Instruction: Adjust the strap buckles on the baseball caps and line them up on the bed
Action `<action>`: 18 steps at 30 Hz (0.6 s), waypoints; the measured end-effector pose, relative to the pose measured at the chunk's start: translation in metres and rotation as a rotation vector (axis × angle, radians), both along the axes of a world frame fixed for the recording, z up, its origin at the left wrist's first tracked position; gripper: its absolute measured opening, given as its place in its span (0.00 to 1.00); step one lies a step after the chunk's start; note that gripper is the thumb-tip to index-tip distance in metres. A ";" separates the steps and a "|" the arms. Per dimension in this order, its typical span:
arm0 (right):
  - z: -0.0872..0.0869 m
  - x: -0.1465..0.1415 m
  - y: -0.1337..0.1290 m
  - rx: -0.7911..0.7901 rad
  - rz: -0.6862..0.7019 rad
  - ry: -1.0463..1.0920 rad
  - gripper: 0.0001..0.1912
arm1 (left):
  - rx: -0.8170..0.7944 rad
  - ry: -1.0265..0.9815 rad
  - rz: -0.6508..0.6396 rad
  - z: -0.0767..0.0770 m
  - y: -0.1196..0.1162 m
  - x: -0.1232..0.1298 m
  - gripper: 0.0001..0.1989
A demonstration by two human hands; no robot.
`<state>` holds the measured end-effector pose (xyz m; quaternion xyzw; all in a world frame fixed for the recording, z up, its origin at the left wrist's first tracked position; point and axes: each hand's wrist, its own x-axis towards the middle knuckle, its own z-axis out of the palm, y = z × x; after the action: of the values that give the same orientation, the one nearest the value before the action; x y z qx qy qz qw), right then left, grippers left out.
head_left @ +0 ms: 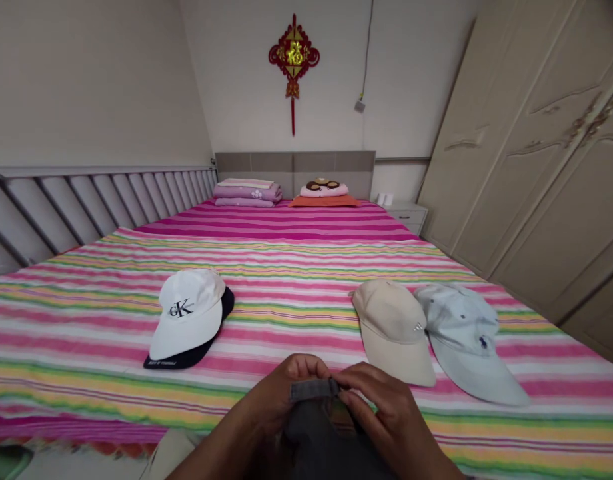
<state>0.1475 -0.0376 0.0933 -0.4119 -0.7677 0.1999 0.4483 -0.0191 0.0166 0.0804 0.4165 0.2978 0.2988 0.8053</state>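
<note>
Cap (316, 433), dark grey, held in both hands over the near edge of the striped bedspread (86, 333)

Left hand (271, 393) grips one end of the cap's back strap (311, 389); right hand (381, 413) holds the other end, fingers (349, 379) pinching the strap; white cap (189, 313) lies face-up to the left, well apart; beige cap (391, 330) sits just beside the right hand, touching pale blue cap (466, 340)
</note>
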 end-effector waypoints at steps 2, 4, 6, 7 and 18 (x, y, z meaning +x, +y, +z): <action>0.000 -0.001 -0.001 0.096 -0.033 -0.110 0.12 | 0.054 0.056 0.021 0.002 -0.001 0.001 0.09; 0.000 -0.004 -0.003 0.174 -0.087 -0.224 0.10 | 0.129 0.117 0.055 0.004 -0.002 0.001 0.10; 0.000 -0.006 -0.004 0.231 -0.154 -0.308 0.09 | 0.201 0.159 0.099 0.005 -0.003 0.001 0.11; -0.001 -0.006 -0.005 0.248 -0.185 -0.329 0.09 | 0.227 0.176 0.117 0.005 -0.004 0.001 0.11; -0.015 -0.008 0.002 -0.255 -0.193 0.304 0.10 | 0.237 0.160 0.160 0.002 -0.009 0.001 0.09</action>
<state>0.1390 -0.0359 0.0783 -0.5021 -0.6167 0.3113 0.5202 -0.0176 0.0075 0.0823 0.5060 0.3561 0.3609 0.6978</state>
